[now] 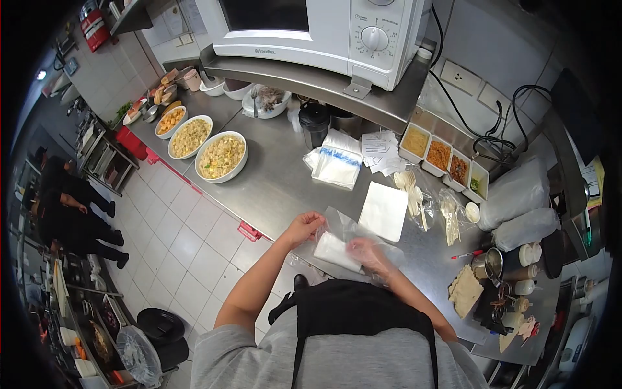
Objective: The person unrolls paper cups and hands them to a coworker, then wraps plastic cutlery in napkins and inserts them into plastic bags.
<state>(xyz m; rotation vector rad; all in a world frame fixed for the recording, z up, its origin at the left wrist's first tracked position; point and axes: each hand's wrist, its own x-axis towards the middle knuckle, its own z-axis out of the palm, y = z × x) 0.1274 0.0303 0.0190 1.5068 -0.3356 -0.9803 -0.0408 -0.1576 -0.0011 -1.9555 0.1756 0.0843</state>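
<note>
Near the counter's front edge, my left hand (306, 229) pinches the edge of a clear plastic bag (343, 223). A folded white napkin (337, 251) lies at the bag, between my two hands. My right hand (371, 254) is behind or inside the clear plastic, its fingers bent beside the napkin; what they grip is blurred by the film. Just beyond my right hand lies a stack of white napkins (383, 211). Wooden cutlery (409, 194) sits to the right of that stack.
Three bowls of food (221, 157) stand at the counter's left. A pack of white bags (337, 159), paper slips (380, 150) and food trays (438, 156) are farther back, below a microwave (311, 32). Jars and a red pen (466, 255) are at right. Two people (74, 207) stand far left.
</note>
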